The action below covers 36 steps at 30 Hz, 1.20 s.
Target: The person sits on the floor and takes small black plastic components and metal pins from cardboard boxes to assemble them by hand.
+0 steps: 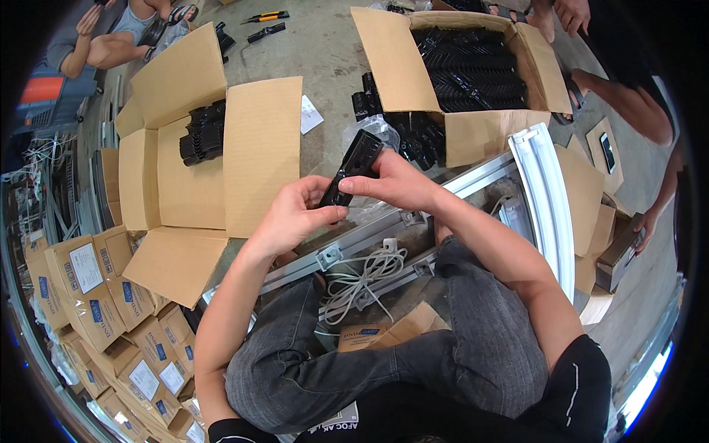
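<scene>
Between my two hands I hold a long black plastic part (362,153), tilted with its far end up and to the right. My left hand (295,210) grips its near end between thumb and fingers. Higher up, my right hand (391,179) wraps round it with the thumb pressed on top. To the left stands an open cardboard box (181,184) with a short row of similar black parts (203,133) in it. Another open box (476,136) at the far right is packed with many such parts (476,70). Loose black parts (421,140) lie beside that box.
Metal rails (362,232) and a coiled white cable (365,284) lie before my crossed legs. A white curved panel (546,207) rises at the right. Closed cartons (111,295) are stacked at the left. Co-workers sit at far left and right; a person's hand (646,229) touches a small box.
</scene>
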### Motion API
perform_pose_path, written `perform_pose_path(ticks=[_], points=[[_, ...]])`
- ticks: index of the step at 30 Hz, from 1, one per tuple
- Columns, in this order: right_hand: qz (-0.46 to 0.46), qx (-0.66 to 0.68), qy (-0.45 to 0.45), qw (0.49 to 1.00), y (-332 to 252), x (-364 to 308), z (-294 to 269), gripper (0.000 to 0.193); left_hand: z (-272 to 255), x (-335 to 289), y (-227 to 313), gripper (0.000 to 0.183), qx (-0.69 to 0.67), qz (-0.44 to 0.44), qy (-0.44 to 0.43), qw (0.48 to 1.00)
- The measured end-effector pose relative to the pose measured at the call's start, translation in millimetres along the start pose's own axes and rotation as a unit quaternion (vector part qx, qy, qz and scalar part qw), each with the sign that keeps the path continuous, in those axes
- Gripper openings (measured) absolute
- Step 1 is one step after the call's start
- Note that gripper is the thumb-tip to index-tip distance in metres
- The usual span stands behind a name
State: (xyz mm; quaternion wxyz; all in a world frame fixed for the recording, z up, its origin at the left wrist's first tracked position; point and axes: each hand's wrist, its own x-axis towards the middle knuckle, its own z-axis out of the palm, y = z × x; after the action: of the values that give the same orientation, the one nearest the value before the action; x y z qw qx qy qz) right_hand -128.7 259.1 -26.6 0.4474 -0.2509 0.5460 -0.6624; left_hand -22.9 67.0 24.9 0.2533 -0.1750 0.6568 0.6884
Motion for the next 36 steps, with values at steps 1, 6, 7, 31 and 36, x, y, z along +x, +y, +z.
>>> perform_pose_path(ticks=[1,6,7,31,36], points=[[-0.004,-0.007,0.003,1.0,-2.1,-0.2,-0.2,0.035,0.1,0.0,1.6,0.036,0.018,-0.008,-0.01,1.0],[0.031,-0.01,-0.009,0.999,-0.9,9.1,-10.1,0.04,-1.4,-3.4,2.3,0.03,-0.025,-0.016,-0.032,0.999],[0.051,-0.01,-0.016,0.999,-1.1,11.7,-13.9,0.044,-2.2,-4.0,2.6,0.029,-0.047,-0.014,-0.047,0.998],[0.086,-0.561,-0.168,0.806,118.9,95.8,16.2,0.023,-11.8,-15.2,2.3,0.023,-0.267,0.091,0.025,0.959],[0.079,-0.618,-0.207,0.754,140.0,102.1,16.9,0.025,-16.5,-15.0,-2.9,0.021,-0.285,0.088,0.015,0.954]])
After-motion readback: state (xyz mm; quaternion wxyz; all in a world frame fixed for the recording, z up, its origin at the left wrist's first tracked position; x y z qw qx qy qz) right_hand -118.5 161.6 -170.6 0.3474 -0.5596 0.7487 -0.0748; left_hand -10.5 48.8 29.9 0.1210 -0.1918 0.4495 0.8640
